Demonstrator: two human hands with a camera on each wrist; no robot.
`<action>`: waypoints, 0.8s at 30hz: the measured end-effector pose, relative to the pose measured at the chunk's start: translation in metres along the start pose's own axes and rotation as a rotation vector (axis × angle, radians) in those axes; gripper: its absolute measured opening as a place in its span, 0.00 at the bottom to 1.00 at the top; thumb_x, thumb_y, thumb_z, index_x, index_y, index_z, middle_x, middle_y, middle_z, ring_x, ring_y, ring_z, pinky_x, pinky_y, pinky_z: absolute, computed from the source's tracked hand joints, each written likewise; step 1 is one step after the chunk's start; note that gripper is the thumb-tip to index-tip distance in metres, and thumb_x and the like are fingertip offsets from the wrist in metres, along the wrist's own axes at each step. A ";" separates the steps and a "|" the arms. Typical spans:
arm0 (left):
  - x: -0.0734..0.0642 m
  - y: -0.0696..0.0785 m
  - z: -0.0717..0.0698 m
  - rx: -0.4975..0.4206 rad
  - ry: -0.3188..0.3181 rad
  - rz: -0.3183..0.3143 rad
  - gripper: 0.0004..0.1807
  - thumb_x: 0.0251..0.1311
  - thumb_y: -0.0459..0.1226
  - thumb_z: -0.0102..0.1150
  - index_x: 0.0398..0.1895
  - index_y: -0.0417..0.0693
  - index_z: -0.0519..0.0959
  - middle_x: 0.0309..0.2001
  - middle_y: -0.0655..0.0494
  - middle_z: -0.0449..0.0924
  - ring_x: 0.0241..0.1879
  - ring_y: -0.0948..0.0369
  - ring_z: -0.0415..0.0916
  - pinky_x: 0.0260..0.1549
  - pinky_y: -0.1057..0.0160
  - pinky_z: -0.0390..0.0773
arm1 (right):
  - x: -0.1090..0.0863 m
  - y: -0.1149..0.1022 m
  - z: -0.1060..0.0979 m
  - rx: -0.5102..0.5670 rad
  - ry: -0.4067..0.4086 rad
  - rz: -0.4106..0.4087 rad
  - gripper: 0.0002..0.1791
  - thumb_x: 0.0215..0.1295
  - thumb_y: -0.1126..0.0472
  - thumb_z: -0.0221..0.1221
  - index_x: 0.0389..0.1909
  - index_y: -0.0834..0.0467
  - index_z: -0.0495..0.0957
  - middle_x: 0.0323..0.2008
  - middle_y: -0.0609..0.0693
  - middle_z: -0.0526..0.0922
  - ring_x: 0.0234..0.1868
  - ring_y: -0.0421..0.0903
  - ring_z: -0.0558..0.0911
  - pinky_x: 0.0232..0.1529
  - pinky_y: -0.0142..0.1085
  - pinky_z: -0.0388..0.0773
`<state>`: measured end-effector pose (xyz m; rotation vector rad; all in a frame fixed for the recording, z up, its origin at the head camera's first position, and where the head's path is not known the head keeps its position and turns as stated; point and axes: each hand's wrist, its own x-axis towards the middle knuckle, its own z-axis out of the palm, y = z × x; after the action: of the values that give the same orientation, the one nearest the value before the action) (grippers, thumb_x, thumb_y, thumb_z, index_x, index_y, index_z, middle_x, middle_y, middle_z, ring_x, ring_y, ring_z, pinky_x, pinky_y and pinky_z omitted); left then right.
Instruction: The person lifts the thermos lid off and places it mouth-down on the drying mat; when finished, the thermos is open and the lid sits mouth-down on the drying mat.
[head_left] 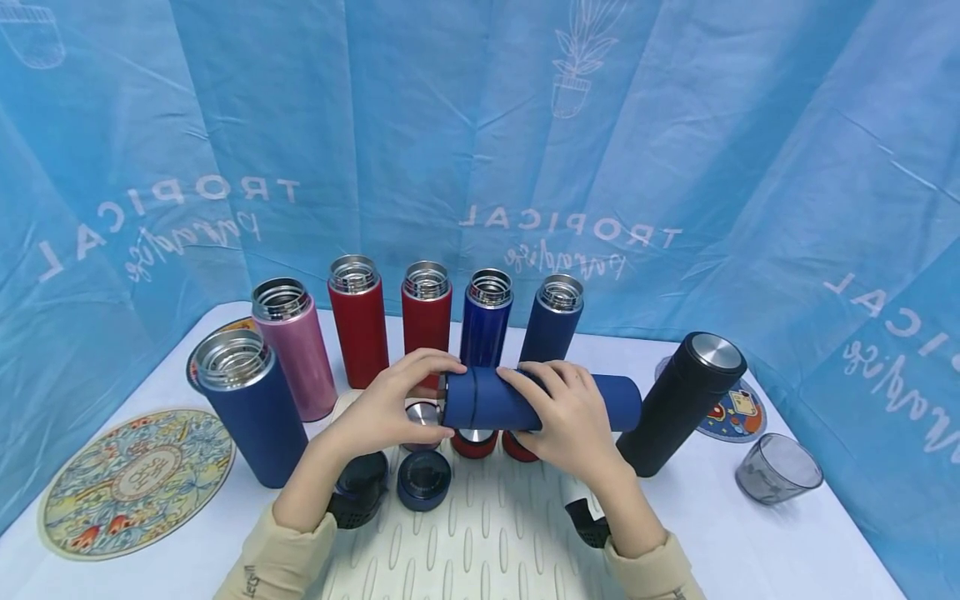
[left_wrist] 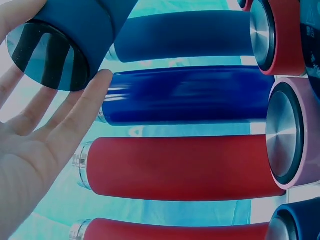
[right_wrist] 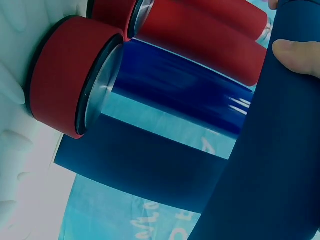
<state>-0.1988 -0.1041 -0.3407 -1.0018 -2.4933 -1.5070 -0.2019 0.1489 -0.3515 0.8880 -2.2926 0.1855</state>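
A matte dark blue thermos is held on its side in the air, its lid toward the left. My right hand grips the thermos body from above. At the lid end, my left hand pinches the rim between fingers and thumb. The lid's glossy dark top faces the left palm in the left wrist view. In the right wrist view, the right thumb presses on the thermos; that hand's other fingers are mostly hidden. Below the held thermos stand red lids, partly covered by it.
Several lidless thermoses stand behind: pink, red, shiny blue, dark blue. Another blue one is at left. A capped black thermos and a glass stand right. Loose lids sit on a white mat.
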 end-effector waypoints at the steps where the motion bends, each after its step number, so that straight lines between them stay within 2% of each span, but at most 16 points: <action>1: 0.000 0.000 0.000 0.002 0.003 0.004 0.37 0.41 0.31 0.72 0.59 0.50 0.69 0.58 0.49 0.65 0.53 0.49 0.71 0.46 0.51 0.76 | 0.000 0.000 0.000 0.000 0.000 0.002 0.43 0.31 0.50 0.76 0.57 0.46 0.72 0.49 0.51 0.78 0.49 0.54 0.73 0.52 0.51 0.70; 12: 0.000 -0.003 0.000 0.029 0.047 0.050 0.35 0.37 0.31 0.74 0.54 0.47 0.73 0.54 0.50 0.70 0.50 0.52 0.74 0.42 0.58 0.79 | -0.001 -0.003 -0.002 -0.036 0.025 -0.034 0.42 0.31 0.48 0.76 0.55 0.47 0.74 0.49 0.52 0.78 0.47 0.54 0.74 0.50 0.50 0.72; 15: 0.000 -0.004 0.000 0.005 0.058 0.045 0.35 0.36 0.31 0.74 0.54 0.47 0.73 0.53 0.49 0.70 0.49 0.51 0.74 0.41 0.55 0.80 | -0.001 -0.003 -0.003 -0.040 0.045 -0.050 0.42 0.30 0.48 0.76 0.55 0.47 0.74 0.49 0.52 0.78 0.47 0.54 0.74 0.49 0.50 0.72; 19: 0.000 -0.004 0.000 -0.049 0.067 0.011 0.35 0.37 0.32 0.74 0.54 0.48 0.73 0.51 0.49 0.71 0.46 0.51 0.75 0.38 0.53 0.80 | -0.002 -0.003 -0.003 -0.053 0.073 -0.074 0.42 0.28 0.48 0.77 0.54 0.47 0.75 0.49 0.54 0.79 0.47 0.55 0.75 0.48 0.51 0.73; 24: -0.001 -0.005 -0.001 -0.105 0.072 -0.093 0.34 0.39 0.35 0.73 0.55 0.49 0.71 0.46 0.47 0.75 0.40 0.53 0.76 0.35 0.60 0.81 | -0.001 -0.004 -0.005 -0.077 0.093 -0.095 0.43 0.26 0.48 0.78 0.53 0.47 0.76 0.48 0.55 0.79 0.47 0.57 0.75 0.47 0.52 0.73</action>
<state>-0.2011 -0.1067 -0.3439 -0.8400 -2.4664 -1.6842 -0.1963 0.1482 -0.3487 0.9267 -2.1519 0.0943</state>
